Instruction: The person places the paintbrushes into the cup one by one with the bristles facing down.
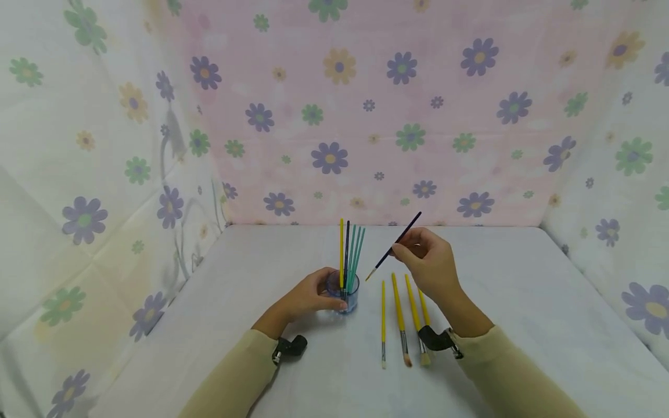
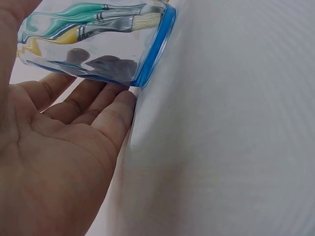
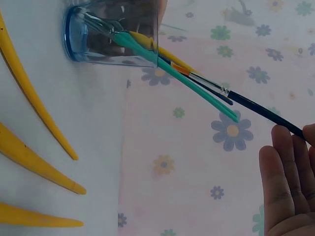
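My left hand (image 1: pixel 308 296) holds a clear glass cup (image 1: pixel 352 302) with a blue base, thumb at the near side and fingers around the far side. Standing in the cup, bristles down, are a yellow paintbrush (image 1: pixel 342 244), a dark paintbrush (image 1: pixel 347 249) and several teal paintbrushes (image 1: pixel 358 249). To the right of the cup, my right hand (image 1: pixel 434 264) pinches a dark blue paintbrush (image 1: pixel 399 239) by its handle, in the air. That brush slants, its orange-brown bristles pointing down towards the cup. In the left wrist view, the cup (image 2: pixel 110 61) shows pale bristles near its base.
Several yellow paintbrushes (image 1: pixel 399 307) lie side by side on the white tabletop (image 1: pixel 251 261), below my right hand, bristles towards me. My right forearm partly covers the rightmost ones. Flower-patterned cloth (image 1: pixel 366 122) hangs behind the table and along both sides.
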### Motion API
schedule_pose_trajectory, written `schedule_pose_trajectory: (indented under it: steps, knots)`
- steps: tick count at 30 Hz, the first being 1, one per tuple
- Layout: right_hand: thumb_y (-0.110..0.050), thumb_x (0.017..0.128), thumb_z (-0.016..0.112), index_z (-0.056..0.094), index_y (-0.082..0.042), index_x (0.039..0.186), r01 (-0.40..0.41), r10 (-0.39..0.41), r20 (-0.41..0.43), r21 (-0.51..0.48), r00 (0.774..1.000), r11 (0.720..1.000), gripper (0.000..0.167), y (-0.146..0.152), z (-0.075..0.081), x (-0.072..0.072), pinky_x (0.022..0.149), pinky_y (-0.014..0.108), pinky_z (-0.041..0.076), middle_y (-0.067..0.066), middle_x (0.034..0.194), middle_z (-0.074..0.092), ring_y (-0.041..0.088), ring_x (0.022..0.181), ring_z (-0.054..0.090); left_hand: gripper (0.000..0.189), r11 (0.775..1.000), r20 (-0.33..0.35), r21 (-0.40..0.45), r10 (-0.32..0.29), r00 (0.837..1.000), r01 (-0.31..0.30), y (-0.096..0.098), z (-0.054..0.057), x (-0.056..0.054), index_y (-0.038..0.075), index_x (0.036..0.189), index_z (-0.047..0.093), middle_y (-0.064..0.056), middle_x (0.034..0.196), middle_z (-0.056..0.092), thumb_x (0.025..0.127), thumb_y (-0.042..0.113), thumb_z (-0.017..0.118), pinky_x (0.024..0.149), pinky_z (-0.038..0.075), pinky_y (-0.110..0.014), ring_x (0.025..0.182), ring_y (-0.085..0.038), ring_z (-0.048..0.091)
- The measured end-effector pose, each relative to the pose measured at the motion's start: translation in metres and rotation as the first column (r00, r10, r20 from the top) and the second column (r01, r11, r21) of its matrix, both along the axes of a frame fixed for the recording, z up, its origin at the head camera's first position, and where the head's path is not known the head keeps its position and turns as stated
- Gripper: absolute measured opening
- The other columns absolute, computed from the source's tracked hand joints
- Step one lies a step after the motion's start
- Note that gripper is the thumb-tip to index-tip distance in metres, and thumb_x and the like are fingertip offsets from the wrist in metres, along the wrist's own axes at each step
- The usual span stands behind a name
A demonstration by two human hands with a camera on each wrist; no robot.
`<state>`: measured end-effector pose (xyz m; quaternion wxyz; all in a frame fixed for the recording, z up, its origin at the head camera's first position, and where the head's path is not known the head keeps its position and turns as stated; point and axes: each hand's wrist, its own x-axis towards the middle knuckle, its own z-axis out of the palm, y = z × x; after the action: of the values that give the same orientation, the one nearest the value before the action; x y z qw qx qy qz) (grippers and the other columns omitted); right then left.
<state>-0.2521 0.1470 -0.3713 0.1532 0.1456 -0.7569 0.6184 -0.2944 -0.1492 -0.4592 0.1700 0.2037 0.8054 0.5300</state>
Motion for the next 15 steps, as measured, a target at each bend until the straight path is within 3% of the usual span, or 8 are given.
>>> schedule_pose_trajectory:
  steps: [15]
  knots:
    - [-0.025, 0.097, 0.074, 0.066, -0.015, 0.106, 0.007, -0.003, -0.027, 0.136, 1.0, 0.991, 0.015, -0.025, -0.009, -0.003, 0.077, 0.03, 0.061, 0.0, 0.1, 0.074, 0.016, 0.089, 0.075, 0.07, 1.0, 0.021, 0.0, 0.023, 1.0, -0.023, 0.003, 0.001, 0.003, 0.019, 0.141, 0.054, 0.0, 0.14, 0.062, 0.082, 0.028, 0.089, 0.121, 0.037, -0.052, 0.137, -0.023, 0.056]
